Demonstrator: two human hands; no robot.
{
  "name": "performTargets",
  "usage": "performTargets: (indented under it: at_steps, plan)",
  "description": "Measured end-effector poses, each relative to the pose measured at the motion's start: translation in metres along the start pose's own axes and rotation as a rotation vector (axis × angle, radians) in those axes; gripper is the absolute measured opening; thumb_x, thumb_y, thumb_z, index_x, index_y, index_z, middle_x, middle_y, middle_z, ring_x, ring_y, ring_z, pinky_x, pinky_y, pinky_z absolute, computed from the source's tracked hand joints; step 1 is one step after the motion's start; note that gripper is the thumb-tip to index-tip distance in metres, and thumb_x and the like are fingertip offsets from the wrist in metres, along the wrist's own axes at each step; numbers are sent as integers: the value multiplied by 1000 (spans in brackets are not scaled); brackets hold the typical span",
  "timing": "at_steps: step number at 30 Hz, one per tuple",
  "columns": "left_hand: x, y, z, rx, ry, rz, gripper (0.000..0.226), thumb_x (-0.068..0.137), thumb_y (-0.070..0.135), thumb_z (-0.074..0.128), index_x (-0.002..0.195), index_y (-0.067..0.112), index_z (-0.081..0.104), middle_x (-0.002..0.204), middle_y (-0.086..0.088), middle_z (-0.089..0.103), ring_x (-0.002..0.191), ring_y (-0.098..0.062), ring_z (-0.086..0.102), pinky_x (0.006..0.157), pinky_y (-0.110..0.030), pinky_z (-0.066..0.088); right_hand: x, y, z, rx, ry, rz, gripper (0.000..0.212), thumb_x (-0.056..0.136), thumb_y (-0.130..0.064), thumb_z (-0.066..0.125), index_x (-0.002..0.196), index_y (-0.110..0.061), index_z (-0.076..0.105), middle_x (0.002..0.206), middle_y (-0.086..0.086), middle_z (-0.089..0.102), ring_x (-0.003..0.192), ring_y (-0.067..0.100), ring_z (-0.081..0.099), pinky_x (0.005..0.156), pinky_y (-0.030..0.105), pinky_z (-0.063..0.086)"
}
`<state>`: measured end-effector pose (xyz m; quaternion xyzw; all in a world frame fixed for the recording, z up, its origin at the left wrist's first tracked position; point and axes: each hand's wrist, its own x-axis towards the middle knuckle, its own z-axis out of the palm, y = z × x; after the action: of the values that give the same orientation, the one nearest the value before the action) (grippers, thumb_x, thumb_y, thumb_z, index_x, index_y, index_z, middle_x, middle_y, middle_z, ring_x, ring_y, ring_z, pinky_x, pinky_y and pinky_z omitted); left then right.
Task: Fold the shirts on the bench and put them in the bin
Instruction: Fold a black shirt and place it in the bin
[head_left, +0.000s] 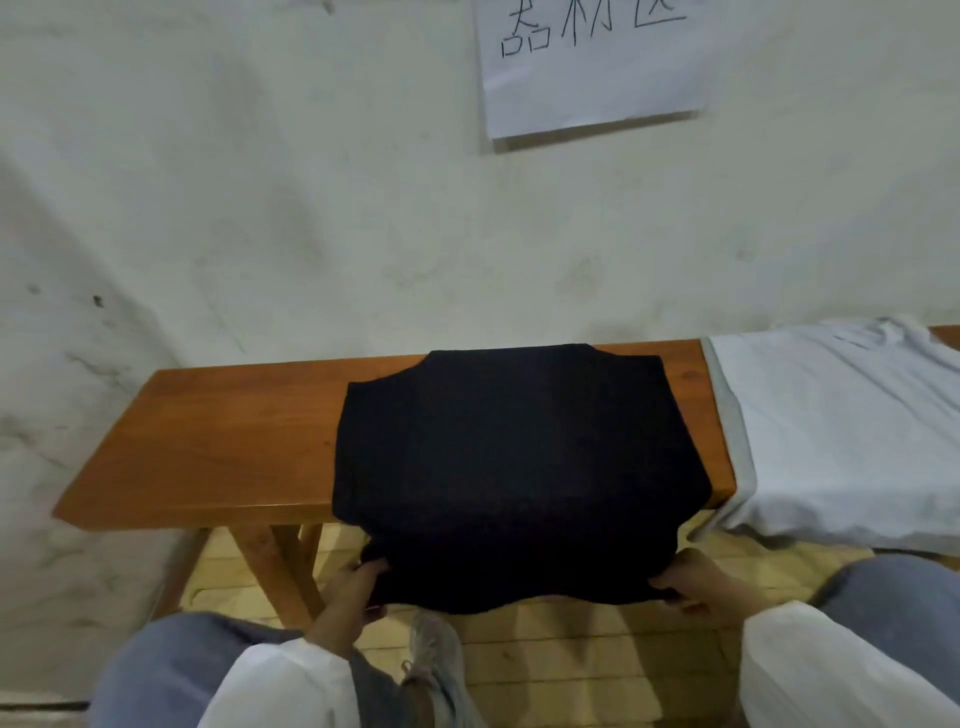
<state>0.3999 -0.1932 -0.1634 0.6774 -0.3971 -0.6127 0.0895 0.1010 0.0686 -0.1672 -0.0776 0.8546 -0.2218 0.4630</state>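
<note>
While the left hand and right hand are pinching the black shirt's hem below the bench, lifting evenly is probably keeping the fold square.

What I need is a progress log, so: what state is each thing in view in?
Black shirt: partly folded, on the bench, near edge hanging off, held.
White shirt: spread unfolded on the bench's right end.
Left hand: grips the black shirt's near left corner.
Right hand: grips its near right corner.
</note>
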Motion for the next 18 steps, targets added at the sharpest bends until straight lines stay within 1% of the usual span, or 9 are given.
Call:
performTargets:
  at_steps: [2, 3, 6, 8, 10, 11, 14, 16, 18]
  plan:
    - [-15, 1, -6, 61, -25, -40, 16, 92, 2, 53, 107, 0, 50, 69, -11, 50, 46, -16, 47, 37, -18, 39, -10, -3, 2, 16, 31, -68, 10, 88, -15, 62, 90, -8, 55, 84, 11, 65, 68, 18, 59, 58, 28, 48]
    - [-24, 3, -9, 94, -58, -62, 14, 92, 1, 52, 106, -1, 50, 69, -10, 48, 45, -15, 44, 36, -17, 36, -13, -5, 3, 18, 50, -118, 11, 89, -16, 62, 85, -8, 55, 76, 9, 63, 64, 17, 58, 59, 30, 50]
    - [-41, 10, -14, 239, -100, -33, 18, 87, 4, 62, 102, 2, 54, 83, -11, 55, 70, -20, 51, 52, -26, 41, -25, -11, 7, 138, 136, -238, 10, 90, -15, 59, 90, -5, 59, 75, 9, 63, 67, 19, 58, 63, 33, 48]
    - [-59, 16, -11, 393, -106, 96, 27, 82, 11, 71, 105, 6, 58, 93, -9, 60, 88, -24, 58, 60, -28, 45, -35, -18, 9, 211, 219, -350, 19, 90, -17, 59, 100, -1, 63, 89, 11, 67, 80, 22, 63, 73, 38, 52]
    - [-80, 25, -9, 423, -96, 253, 27, 79, 9, 74, 100, 4, 57, 92, -8, 61, 91, -26, 61, 56, -27, 46, -54, -28, 13, 247, 317, -435, 39, 92, -27, 58, 123, -3, 58, 114, 9, 65, 104, 25, 62, 93, 43, 49]
    - [-86, 30, -7, 385, -54, 337, 28, 79, 7, 74, 97, 4, 52, 90, -8, 59, 85, -26, 62, 49, -25, 46, -64, -36, 14, 270, 369, -492, 41, 92, -29, 57, 126, -6, 56, 117, 6, 63, 107, 25, 61, 96, 44, 48]
    - [-119, 59, -3, 147, -11, 550, 38, 83, 7, 71, 108, 12, 42, 92, -11, 59, 61, -19, 57, 36, -21, 42, -98, -64, 7, 486, 544, -650, 12, 92, -19, 58, 101, -16, 52, 91, 7, 65, 72, 22, 67, 74, 44, 55]
    - [-121, 93, -5, -206, -52, 479, 24, 87, 7, 67, 105, 7, 51, 89, -14, 60, 57, -19, 55, 38, -21, 45, -110, -84, -6, 679, 607, -684, 16, 91, -12, 58, 101, -19, 48, 95, 3, 61, 67, 21, 67, 69, 39, 56]
    - [-119, 128, -7, -556, -154, 327, 16, 92, 7, 58, 106, 2, 54, 92, -14, 61, 69, -21, 60, 45, -23, 52, -111, -100, -28, 875, 576, -642, 11, 94, -11, 53, 100, -20, 52, 103, 4, 60, 77, 20, 66, 75, 36, 55]
